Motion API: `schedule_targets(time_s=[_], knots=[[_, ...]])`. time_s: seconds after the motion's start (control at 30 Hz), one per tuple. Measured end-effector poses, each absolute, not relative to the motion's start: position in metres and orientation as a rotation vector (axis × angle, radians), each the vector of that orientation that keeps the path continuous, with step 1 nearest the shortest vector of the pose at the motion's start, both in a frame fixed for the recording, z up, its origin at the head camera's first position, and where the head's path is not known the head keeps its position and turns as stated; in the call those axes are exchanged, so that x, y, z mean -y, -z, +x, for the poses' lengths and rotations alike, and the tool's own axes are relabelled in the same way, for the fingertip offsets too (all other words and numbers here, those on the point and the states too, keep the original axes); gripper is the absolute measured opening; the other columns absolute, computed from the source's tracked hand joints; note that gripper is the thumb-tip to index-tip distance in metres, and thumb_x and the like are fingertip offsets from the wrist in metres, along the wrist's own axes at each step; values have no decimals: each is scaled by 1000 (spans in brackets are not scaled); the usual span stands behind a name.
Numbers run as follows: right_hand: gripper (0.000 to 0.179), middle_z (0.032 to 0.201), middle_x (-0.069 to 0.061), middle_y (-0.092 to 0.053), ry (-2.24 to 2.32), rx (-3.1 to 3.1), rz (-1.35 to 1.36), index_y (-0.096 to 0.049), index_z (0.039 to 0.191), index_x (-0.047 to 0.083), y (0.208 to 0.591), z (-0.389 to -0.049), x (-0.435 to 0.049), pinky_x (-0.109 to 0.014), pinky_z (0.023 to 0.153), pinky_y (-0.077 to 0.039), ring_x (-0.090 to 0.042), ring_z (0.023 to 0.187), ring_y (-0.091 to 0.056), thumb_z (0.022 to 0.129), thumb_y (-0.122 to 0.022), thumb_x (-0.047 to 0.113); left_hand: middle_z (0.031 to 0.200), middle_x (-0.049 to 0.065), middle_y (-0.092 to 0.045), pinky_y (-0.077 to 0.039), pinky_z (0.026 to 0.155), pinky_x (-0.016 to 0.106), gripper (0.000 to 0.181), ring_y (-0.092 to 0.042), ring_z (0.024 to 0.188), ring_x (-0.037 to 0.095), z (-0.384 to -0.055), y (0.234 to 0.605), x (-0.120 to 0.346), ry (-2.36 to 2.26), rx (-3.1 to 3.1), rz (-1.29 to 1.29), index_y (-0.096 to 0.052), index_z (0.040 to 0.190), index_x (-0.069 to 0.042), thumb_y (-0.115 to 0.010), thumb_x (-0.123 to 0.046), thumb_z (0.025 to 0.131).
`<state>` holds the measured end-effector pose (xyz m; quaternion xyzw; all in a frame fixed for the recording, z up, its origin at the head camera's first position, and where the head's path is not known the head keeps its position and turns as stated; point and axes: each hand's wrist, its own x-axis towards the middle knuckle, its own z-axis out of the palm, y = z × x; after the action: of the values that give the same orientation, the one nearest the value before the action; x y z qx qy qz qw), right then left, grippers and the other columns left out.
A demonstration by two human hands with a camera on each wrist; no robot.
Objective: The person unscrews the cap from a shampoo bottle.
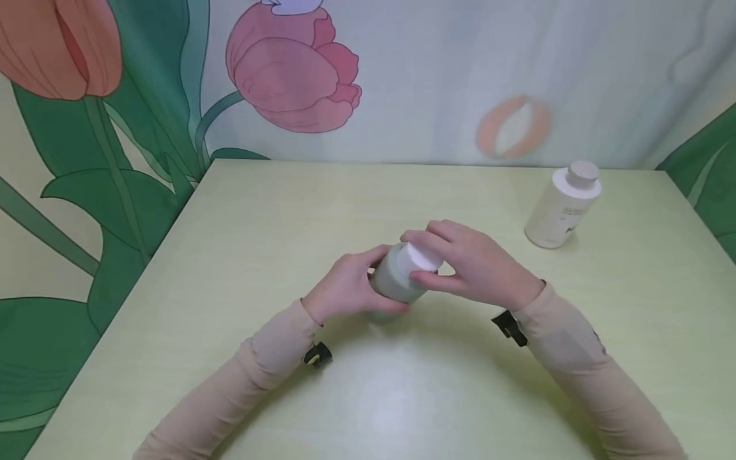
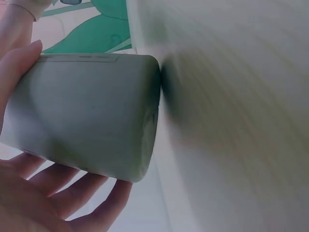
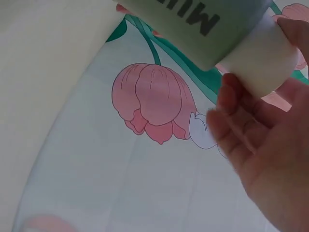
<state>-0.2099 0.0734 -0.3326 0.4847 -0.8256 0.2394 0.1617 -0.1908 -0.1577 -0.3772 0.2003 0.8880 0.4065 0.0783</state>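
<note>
A green bottle (image 1: pixel 393 276) with a white cap (image 1: pixel 418 259) is tilted over the middle of the table, its cap end toward the right. My left hand (image 1: pixel 351 284) grips its body, thumb on one side and fingers on the other. In the left wrist view the lower edge of the green bottle (image 2: pixel 91 111) comes right at the tabletop. My right hand (image 1: pixel 474 265) holds the white cap between thumb and fingers. Dark lettering on the bottle (image 3: pixel 212 24) and the smooth cap (image 3: pixel 263 55) show in the right wrist view.
A white bottle (image 1: pixel 554 214) with a narrower cap stands upright at the back right of the pale table (image 1: pixel 287 223). Behind the table hangs a curtain (image 1: pixel 425 83) printed with tulips and leaves. Both sleeved wrists wear small black devices.
</note>
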Motion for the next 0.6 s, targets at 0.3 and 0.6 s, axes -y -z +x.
schedule_targets(time_s=[0.3,0.6], knots=[[37,84,-1,-66,-645,2323,1177,-64,101,9,328,-202,-71,-32,67,-47,-15,70,-56,79,-76,36,110,-7,-67,-50,83,31,75,-62,95,12,-185,377,155,-1130,-2744,659,-55,130,-25,-89,-37,63],[45,100,-2,-66,-630,2310,1240,-64,114,10,324,-196,-75,-34,73,-45,-17,87,-61,78,-78,33,113,-6,-67,-50,85,33,75,-63,98,13,-184,380,158,-1146,-2726,648,-55,129,-25,-89,-36,64]])
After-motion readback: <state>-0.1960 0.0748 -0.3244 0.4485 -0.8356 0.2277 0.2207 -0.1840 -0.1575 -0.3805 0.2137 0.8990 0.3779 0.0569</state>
